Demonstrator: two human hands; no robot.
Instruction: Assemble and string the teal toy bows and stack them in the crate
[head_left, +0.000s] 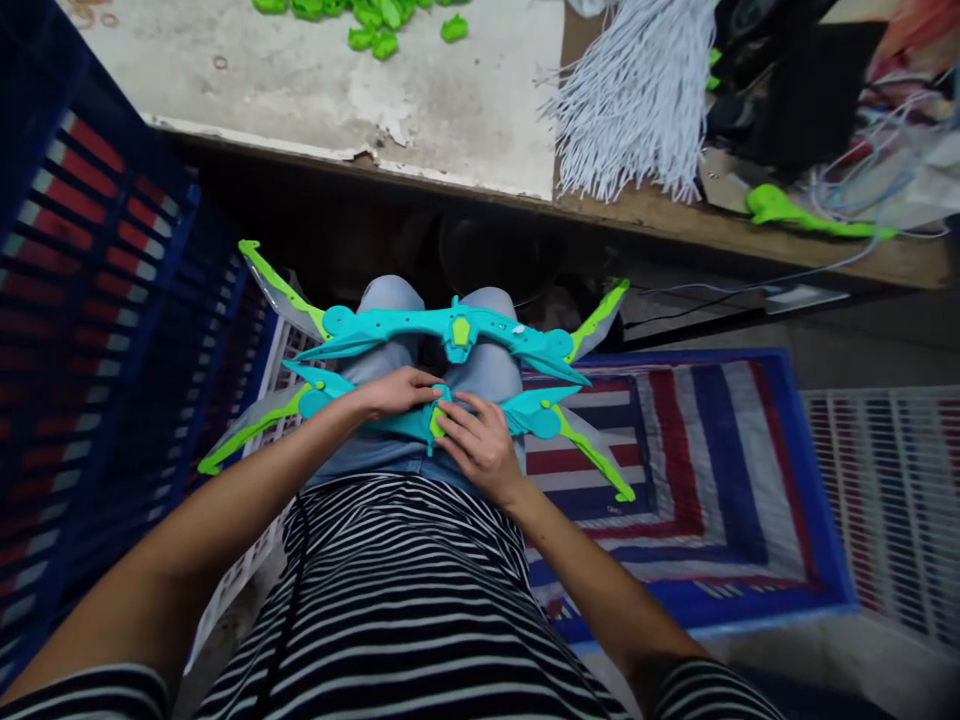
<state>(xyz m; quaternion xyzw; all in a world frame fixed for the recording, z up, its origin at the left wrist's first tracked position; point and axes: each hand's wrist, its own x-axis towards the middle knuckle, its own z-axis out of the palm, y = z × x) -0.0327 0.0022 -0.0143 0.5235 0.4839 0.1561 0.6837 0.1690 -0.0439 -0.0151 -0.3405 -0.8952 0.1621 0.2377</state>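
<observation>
Two turquoise plastic toy bows with lime-green tips lie across my lap. The farther toy bow rests over my knees with a lime-green piece at its centre, and neither hand touches it. Closer to my body is the nearer toy bow, its limbs curving toward me. My left hand grips this bow just left of its middle, fingertips at the turquoise centre part. From the other side, my right hand holds the same middle, its fingers over the lime-green centre piece. The fingers partly hide that centre.
Lime-green plastic pieces lie on the worn workbench. A bundle of white cords hangs over its edge, left of a lime-green bow limb. A striped-lined blue crate stands right, another blue crate left.
</observation>
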